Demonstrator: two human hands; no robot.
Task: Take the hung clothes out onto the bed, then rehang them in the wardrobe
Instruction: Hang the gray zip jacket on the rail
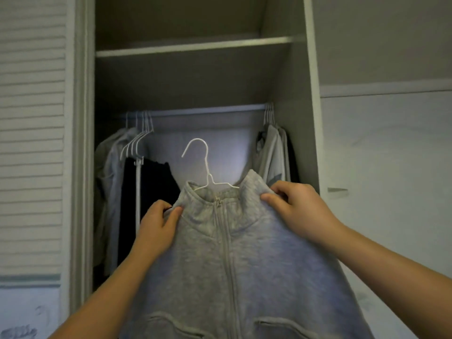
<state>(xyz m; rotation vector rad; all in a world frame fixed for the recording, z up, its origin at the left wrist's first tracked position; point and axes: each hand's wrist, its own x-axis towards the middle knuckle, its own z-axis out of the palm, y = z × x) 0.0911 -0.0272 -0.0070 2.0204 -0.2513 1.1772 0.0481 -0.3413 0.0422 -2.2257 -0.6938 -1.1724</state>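
One grey zip-up jacket (227, 253) sits on one white wire hanger (207, 167), held up between two hands in front of the open wardrobe (291, 81). The left hand (156, 223) pinches the fabric just under the collar on its side. The right hand (296, 211) grips the other shoulder, fingers curled into the cloth. The jacket is mottled grey, zipped up to a stand-up collar, with two pocket openings low on the front. The hanger's hook rises above both hands, below the rail (195, 110) and clear of it. Beyond the left hand, a cluster of white hangers (137, 143) carries a black garment (156, 182) and a pale one (110, 172). Above the right hand, pale garments (274, 152) crowd the rail's end. One shelf (195, 46) spans overhead.
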